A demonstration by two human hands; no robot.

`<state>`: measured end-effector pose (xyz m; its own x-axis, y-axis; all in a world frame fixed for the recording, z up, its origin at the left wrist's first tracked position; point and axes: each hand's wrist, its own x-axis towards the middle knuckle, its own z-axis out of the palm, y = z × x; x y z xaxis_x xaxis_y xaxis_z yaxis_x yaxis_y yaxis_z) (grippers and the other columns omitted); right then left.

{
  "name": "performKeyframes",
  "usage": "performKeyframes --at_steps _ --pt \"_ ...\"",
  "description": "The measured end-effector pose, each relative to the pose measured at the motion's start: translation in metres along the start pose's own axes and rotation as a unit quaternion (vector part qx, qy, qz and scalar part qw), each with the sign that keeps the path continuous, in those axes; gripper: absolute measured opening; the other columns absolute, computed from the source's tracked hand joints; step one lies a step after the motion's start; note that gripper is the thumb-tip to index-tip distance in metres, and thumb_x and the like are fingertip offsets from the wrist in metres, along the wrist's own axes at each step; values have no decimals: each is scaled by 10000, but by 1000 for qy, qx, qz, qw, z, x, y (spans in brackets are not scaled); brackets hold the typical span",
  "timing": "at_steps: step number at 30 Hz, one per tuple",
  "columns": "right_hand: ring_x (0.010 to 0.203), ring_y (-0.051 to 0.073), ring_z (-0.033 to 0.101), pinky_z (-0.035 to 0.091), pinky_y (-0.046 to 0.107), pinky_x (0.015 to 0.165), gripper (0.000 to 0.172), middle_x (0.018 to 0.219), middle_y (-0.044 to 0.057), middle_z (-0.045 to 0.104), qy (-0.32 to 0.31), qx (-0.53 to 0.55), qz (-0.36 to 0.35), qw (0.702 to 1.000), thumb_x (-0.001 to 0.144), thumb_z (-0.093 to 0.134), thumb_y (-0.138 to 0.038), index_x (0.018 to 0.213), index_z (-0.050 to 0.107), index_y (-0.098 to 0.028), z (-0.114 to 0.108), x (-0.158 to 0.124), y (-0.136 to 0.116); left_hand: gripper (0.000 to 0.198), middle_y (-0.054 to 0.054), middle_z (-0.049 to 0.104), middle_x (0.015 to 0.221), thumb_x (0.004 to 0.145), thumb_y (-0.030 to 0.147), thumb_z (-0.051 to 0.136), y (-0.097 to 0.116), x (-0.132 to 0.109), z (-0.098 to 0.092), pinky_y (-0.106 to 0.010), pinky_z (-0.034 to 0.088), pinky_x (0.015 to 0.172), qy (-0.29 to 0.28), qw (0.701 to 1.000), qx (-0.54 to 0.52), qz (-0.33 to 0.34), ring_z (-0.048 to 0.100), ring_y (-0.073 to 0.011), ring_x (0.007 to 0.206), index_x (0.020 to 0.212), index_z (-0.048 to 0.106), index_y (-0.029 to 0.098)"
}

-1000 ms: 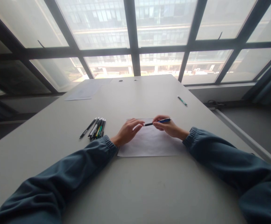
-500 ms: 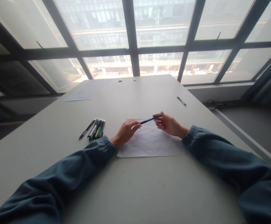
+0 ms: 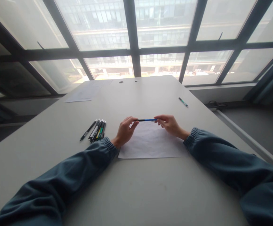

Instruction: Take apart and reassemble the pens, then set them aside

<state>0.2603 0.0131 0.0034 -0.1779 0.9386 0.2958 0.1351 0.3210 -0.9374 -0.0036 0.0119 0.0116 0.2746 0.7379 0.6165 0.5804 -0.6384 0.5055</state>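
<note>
Between my two hands a blue and black pen (image 3: pixel 147 120) lies nearly level, above the far part of a white sheet of paper (image 3: pixel 154 146). My left hand (image 3: pixel 126 129) pinches its black left end between thumb and fingers. At the other end, the fingertips and thumb of my right hand (image 3: pixel 170 125) close on the blue part. The pen's very ends are partly hidden by the fingers. Just left of my left wrist, several pens (image 3: pixel 98 129) lie side by side in a bunch, mostly black, with green and yellow among them.
A green and black pen (image 3: pixel 183 102) lies alone near the table's right edge. Further sheets of paper (image 3: pixel 81 94) rest at the far left of the white table (image 3: pixel 127 194). Windows (image 3: pixel 160 62) stand behind the table's far end.
The pen has turned from slanting up to the right to nearly level. My left fingers rose slightly toward its end, and my right fingers came down and closed on the other end.
</note>
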Motion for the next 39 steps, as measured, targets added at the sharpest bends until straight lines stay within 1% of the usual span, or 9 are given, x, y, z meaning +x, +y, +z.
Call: performKeyframes --at_steps 3,8,13,16,19,24,27,34,39 --pt "718 180 624 498 320 680 256 869 68 751 8 -130 -70 989 858 678 -385 1008 760 -195 -3 -1 5 275 -54 703 951 989 440 528 -1 0 1 -324 533 791 7 1000 2 1 637 -180 843 987 667 202" --pt "808 204 627 496 347 802 189 958 71 716 -35 -257 -163 952 939 604 -340 1013 748 -241 -13 -2 2 278 -66 696 1047 999 442 500 1 2 -1 -346 537 845 4 1000 0 1 632 -203 974 1073 641 215" --pt "953 255 605 477 376 864 182 951 94 676 58 -355 -176 916 947 588 -314 984 748 -236 -41 14 12 324 -89 668 1166 1017 424 449 -2 3 -3 -364 530 875 23 1000 2 -16 597 -216 1084 1233 567 212" --pt "981 267 597 466 381 869 170 960 102 671 123 -413 -142 891 920 620 -304 922 757 -205 -71 27 25 308 -83 680 1122 1033 382 398 -5 2 -2 -369 525 899 4 1000 -6 -27 607 -209 1070 1210 579 207" --pt "930 260 616 459 370 834 174 924 98 687 179 -455 -62 870 895 641 -300 887 770 -183 -103 34 37 305 -76 696 1080 1032 370 394 -5 1 -2 -376 520 917 -10 999 -15 -35 615 -209 1051 1188 593 200" --pt "843 249 660 455 340 733 187 932 105 750 203 -491 87 842 853 674 -335 907 792 -201 -136 33 49 322 -76 708 1040 1031 393 400 -3 1 -3 -361 522 896 -20 999 -25 -42 629 -210 1020 1168 613 194" --pt "854 259 681 461 339 729 210 931 107 768 189 -501 134 834 834 686 -371 915 796 -212 -138 30 50 334 -76 710 1027 1032 407 396 -4 1 -2 -354 520 885 -20 998 -29 -43 636 -210 1010 1157 619 192" --pt "930 279 695 491 344 793 315 972 117 761 168 -532 162 814 834 656 -470 949 772 -200 -131 21 41 372 -76 712 1016 1031 443 391 -4 2 0 -342 506 872 -31 997 -36 -55 641 -207 971 1157 631 188" --pt "930 284 699 507 353 803 269 951 125 754 172 -539 195 801 842 619 -423 917 756 -205 -132 13 38 400 -77 722 1004 1031 466 380 -4 2 0 -328 500 849 -40 996 -43 -67 645 -198 910 1168 630 186"
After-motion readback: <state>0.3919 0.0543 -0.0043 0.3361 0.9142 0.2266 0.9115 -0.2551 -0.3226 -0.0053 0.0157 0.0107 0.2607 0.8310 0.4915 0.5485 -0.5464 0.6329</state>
